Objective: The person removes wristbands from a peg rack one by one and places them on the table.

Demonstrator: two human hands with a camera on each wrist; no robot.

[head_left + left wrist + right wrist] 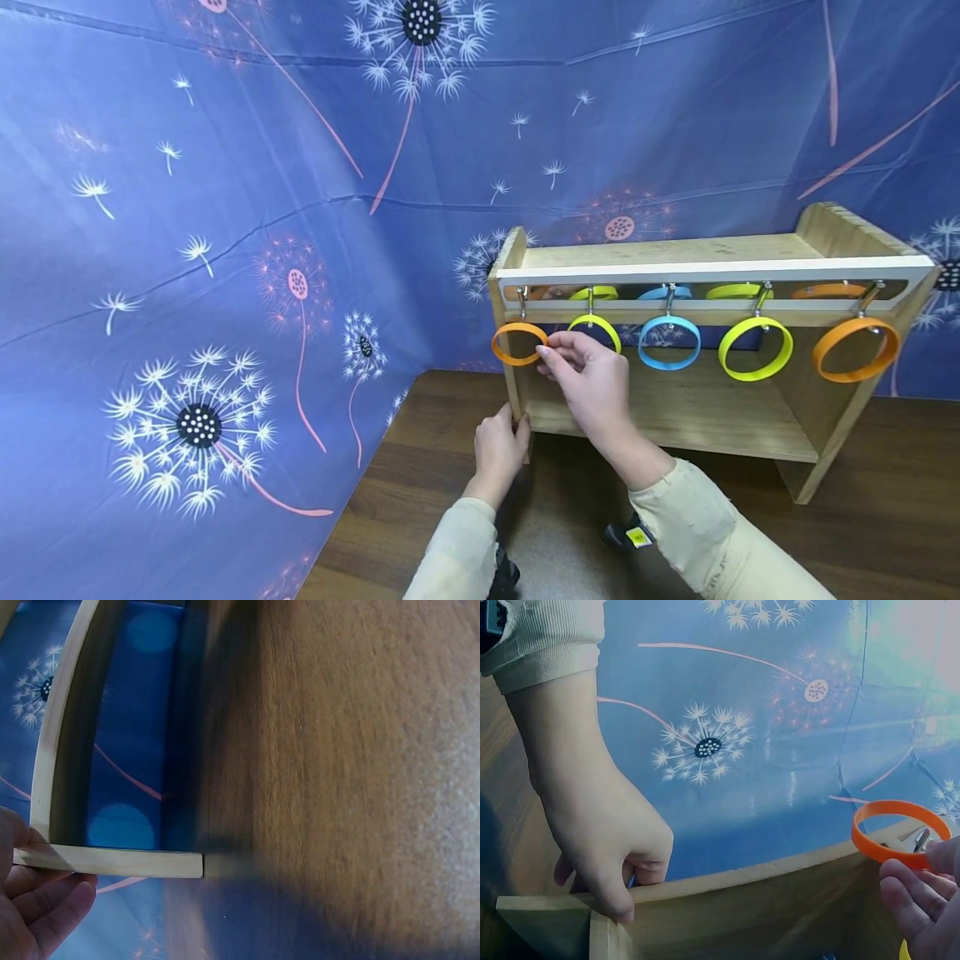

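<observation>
My right hand (pixel 588 383) pinches an orange ring (pixel 504 357) at its right edge, just below the leftmost metal hook (pixel 522 307) of a wooden shelf (pixel 720 417). Whether that ring still touches the hook, I cannot tell. In the right wrist view, the orange ring (pixel 885 851) sits between thumb and fingertips. Low on the shelf's left side panel (pixel 112 860), my left hand (pixel 497 450) grips the wood, thumb and fingers on opposite faces. To the right hang a yellow-green ring (pixel 617 337), a blue ring (pixel 670 365), another yellow-green ring (pixel 756 375) and an orange ring (pixel 855 374).
Across the shelf's top front runs a white strip (pixel 712 271) that bears the hooks; more coloured ring edges show behind it. The shelf stands on a brown wooden table (pixel 405 467). Blue dandelion-print cloth (pixel 225 250) hangs behind and at the left.
</observation>
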